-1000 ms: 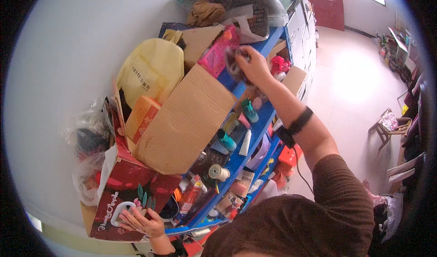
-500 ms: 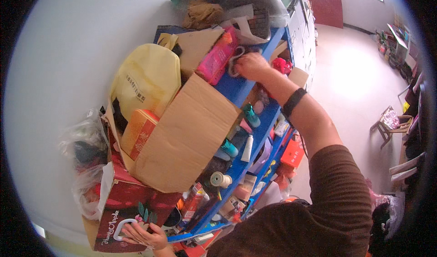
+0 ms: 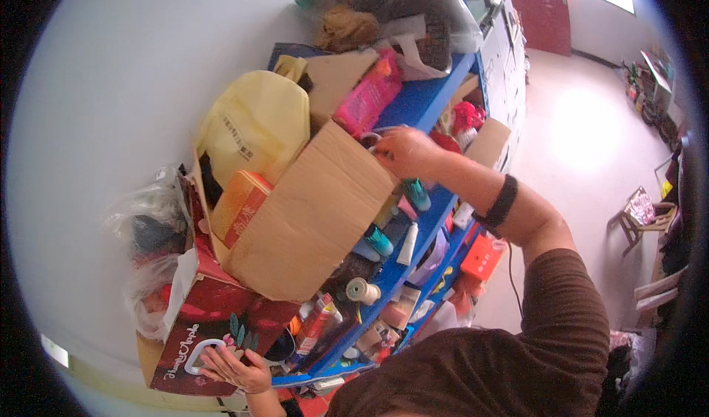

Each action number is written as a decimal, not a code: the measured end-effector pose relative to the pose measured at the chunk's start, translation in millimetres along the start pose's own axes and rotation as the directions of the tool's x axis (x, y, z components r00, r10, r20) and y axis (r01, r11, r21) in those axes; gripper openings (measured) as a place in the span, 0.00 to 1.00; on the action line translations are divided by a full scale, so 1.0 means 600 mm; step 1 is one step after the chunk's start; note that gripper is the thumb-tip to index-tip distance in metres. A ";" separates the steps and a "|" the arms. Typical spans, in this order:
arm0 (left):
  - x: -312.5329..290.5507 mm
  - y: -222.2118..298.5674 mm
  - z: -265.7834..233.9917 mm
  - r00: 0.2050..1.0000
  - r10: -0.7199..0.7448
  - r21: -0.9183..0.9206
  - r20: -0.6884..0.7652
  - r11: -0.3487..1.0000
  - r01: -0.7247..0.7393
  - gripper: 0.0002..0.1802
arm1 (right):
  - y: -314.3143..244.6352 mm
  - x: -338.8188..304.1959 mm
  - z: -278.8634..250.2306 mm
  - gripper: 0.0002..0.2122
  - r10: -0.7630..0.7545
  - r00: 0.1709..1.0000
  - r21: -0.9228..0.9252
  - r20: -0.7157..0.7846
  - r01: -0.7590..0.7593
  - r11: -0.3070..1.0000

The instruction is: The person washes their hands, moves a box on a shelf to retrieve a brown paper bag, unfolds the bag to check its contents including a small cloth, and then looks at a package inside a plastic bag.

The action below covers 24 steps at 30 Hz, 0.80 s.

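My right hand is curled at the far edge of the open cardboard box flap, above the blue shelf. A bit of something whitish and curved shows at its fingers; the rest is hidden, so I cannot make out its kind. Close beside it lies a bright pink package. My left hand rests against a dark red carton, fingers stretched out over its white handle. In the open box sit a pale yellow bag and an orange-red box.
Lower on the blue shelving stand teal bottles, a white tube and a thread spool. A red box lies farther right. Clear plastic bags hang by the wall. A wooden chair stands on the floor.
My right hand has come down from the blue shelf top towards the cardboard flap, with the whitish curved thing. The view has shifted a little. My left hand stays on the carton.
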<state>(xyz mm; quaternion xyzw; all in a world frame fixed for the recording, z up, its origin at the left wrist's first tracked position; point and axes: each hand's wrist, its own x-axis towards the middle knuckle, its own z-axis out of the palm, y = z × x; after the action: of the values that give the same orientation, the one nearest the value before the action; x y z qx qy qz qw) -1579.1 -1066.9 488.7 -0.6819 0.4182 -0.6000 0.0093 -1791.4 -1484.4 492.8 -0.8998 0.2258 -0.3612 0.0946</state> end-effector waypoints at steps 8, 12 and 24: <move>-0.013 -0.002 -0.002 0.999 -0.019 0.010 0.040 1.000 0.019 0.24 | 0.143 0.165 -0.150 0.26 0.285 0.816 -0.088 -0.503 -0.377 0.922; -0.025 -0.009 0.001 0.996 -0.013 0.003 0.089 1.000 0.013 0.24 | 0.169 0.255 -0.159 0.27 0.456 0.826 -0.155 -0.332 -0.525 0.837; -0.028 -0.009 0.011 0.998 0.016 0.031 0.063 0.999 -0.018 0.24 | 0.193 0.338 -0.133 0.13 0.479 0.783 -0.198 -0.398 -0.583 0.788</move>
<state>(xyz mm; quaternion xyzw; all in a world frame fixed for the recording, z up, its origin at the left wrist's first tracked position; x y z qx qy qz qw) -1569.2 -1056.7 476.0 -0.6968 0.4137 -0.5847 0.0384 -1756.6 -1683.2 634.5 -0.7284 0.5391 -0.4228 0.0125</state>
